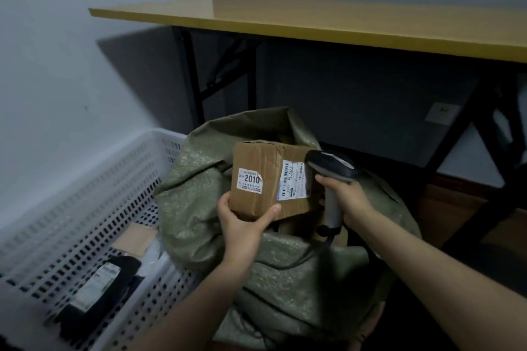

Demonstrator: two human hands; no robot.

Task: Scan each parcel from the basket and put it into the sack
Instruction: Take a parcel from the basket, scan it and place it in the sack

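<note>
We take the green woven sack point(199, 188) as our mark; it stands open in the middle of the view. Just above its mouth the left hand point(242, 225) grips a brown box point(262, 157) from below, with the fingers point(224, 202) curled round the lower left corner and the thumb pressed on the near edge. The box is tilted and held clear of the sack's rim. We see two white labels on it: one printed 2010 point(250, 179) on the face toward the sack's left, and a barcode label point(295, 181) on the face toward its right. Over the sack's right half the right hand point(348, 199) has its fingers wrapped tight round the handle of a scanner point(332, 171). The scanner's dark head sits just beside the barcode label. A cable point(299, 262) runs from the handle down across the sack's front fold. Inside the sack, under the box, we make out some brown cardboard, but not clearly. A white perforated basket point(85, 194) touches the sack's left side. In it lie a black parcel point(99, 288) with a label and a flat tan parcel point(137, 239) nearer the sack. Behind the sack stands a yellow-topped desk point(313, 20) on black legs.
</note>
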